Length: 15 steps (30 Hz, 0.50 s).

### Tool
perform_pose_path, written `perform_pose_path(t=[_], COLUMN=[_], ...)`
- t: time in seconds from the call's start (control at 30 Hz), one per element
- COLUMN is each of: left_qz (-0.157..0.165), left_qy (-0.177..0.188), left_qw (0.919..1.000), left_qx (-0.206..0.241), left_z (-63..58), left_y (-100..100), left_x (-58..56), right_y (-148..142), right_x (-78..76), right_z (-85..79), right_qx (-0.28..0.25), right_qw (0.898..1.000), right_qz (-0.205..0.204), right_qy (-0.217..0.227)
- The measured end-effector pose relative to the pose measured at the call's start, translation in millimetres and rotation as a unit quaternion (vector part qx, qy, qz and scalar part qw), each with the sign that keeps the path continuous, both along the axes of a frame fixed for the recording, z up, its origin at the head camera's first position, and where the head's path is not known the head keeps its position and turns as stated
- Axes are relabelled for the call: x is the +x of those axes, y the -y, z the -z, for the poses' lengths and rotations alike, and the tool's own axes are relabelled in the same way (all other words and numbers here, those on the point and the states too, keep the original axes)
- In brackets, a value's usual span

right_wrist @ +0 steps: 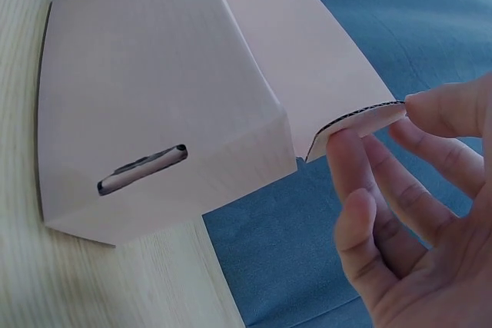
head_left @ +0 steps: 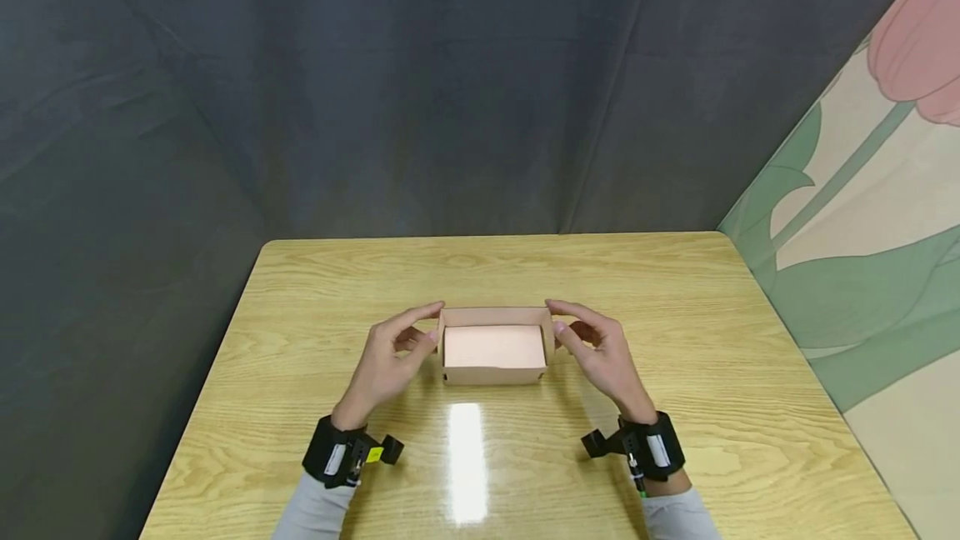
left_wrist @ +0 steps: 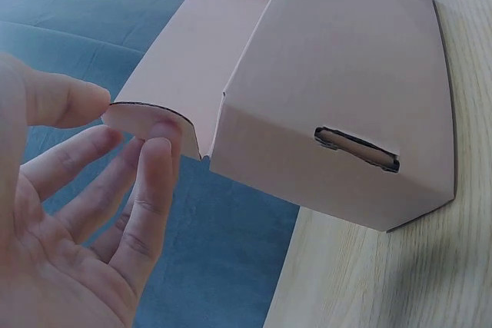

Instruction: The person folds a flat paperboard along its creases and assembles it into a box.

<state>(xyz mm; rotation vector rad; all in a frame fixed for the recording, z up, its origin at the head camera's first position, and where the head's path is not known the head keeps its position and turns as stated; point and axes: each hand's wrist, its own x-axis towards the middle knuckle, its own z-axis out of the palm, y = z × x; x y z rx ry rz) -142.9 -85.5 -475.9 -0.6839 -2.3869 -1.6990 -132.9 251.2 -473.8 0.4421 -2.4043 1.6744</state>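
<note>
A small pale cardboard box (head_left: 495,376) sits between my hands, its lid (right_wrist: 304,44) raised at the back and its pale inner face showing. A narrow slot is cut in each end wall. My left hand (head_left: 387,365) holds the curved side flap (left_wrist: 127,119) of the lid, one fingertip at its corner and another against its face. On the opposite side my right hand (head_left: 600,357) grips the matching flap (right_wrist: 377,119) between its fingers in much the same way. The inside of the box is hidden in both wrist views.
The box rests on a light wood-grain table (head_left: 637,290) with a bright glare streak (head_left: 467,461) in front of it. A dark curtain (head_left: 450,90) hangs behind and at the left. Tulip-patterned fabric (head_left: 862,273) is on the right. Both wrists wear black camera straps.
</note>
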Motion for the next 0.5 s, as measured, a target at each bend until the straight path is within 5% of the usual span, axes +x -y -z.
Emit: perform_pose_path(t=[0.5], left_qz=[0.01], left_qy=[0.004], left_qw=[0.9999], left_qx=[-0.002], left_z=[-3.0], left_y=[-3.0], left_x=[-1.4], right_y=[5.6], right_x=[2.5], right_z=[-3.1], right_qx=[-0.003], right_qw=[1.0], right_qz=[0.002], right_qy=[-0.017])
